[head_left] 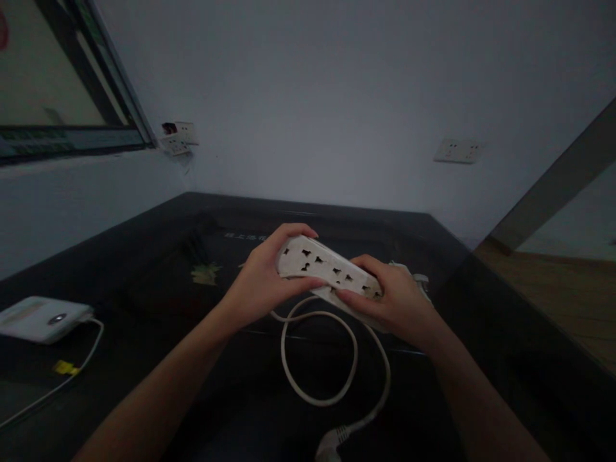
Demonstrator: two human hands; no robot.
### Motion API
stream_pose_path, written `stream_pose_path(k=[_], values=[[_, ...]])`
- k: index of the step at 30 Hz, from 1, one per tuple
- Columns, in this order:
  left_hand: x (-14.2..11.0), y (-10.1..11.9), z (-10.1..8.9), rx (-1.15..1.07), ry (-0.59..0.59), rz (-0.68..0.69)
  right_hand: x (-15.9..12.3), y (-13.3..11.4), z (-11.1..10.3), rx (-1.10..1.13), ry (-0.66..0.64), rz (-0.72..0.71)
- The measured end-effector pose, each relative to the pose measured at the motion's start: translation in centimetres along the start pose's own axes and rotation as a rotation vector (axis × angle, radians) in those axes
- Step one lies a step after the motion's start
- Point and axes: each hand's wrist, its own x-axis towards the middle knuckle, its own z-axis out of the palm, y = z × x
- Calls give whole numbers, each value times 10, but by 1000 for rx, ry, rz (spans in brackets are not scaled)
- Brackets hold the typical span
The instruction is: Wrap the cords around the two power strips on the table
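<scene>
A white power strip (328, 264) with several sockets is held above the dark tabletop, its right end tilted lower than its left. My left hand (269, 269) grips the left end, thumb along the near edge and fingers over the far edge. Around the right end closes my right hand (392, 292), its thumb also on the near side. A white cord (353, 359) loops on the table below the strip and ends in a plug (330, 446) at the bottom of the view. Part of a pale object (421, 280) shows behind my right hand; its kind is unclear.
On the dark glossy table (144, 224), a white device (45, 319) with a thin cable (89, 353) and yellow tag (66, 367) lies at left. A leaf-shaped print (206, 274) is nearby. Wall sockets (459, 151) are at right, more sockets (180, 138) by the window.
</scene>
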Motion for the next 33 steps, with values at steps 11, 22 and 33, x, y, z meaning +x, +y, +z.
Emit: stream_pose_path(k=[11, 22, 33], values=[[-2, 4, 7, 47, 55, 62, -1, 0, 4, -78, -26, 16], [-4, 7, 7, 69, 55, 109, -1, -5, 8, -35, 33, 29], [-6, 9, 8, 47, 33, 128, -1, 0, 9, -55, 51, 23]])
